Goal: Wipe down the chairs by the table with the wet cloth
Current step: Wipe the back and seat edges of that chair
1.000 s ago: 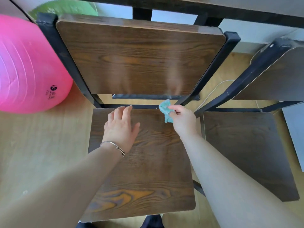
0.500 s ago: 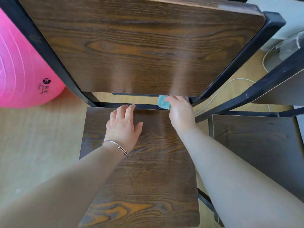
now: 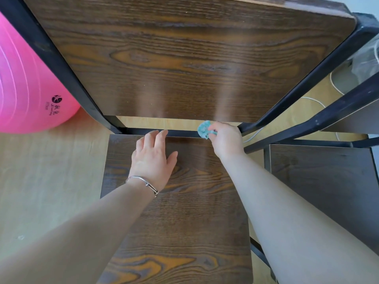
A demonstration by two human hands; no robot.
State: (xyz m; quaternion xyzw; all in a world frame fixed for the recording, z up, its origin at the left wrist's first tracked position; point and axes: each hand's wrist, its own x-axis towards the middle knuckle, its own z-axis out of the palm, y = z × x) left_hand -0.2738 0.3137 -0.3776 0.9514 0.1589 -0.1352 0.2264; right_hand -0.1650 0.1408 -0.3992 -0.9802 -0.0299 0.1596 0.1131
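Note:
A dark wood chair fills the view, with its seat (image 3: 184, 212) below me and its backrest (image 3: 184, 58) above. My right hand (image 3: 226, 140) grips a small teal wet cloth (image 3: 204, 129) and presses it on the black metal bar (image 3: 180, 133) at the back edge of the seat, near the right rear post. My left hand (image 3: 152, 158) lies flat on the seat with fingers apart, its fingertips touching that bar. A silver bracelet sits on the left wrist.
A second matching chair (image 3: 324, 181) stands close on the right. A large pink exercise ball (image 3: 26, 85) rests on the light wood floor (image 3: 45, 181) to the left. A white cable (image 3: 315, 100) lies on the floor behind the chairs.
My head has moved closer to the chair. My right hand has carried the cloth from above the seat's rear to the back bar. My left hand has slid forward to that bar.

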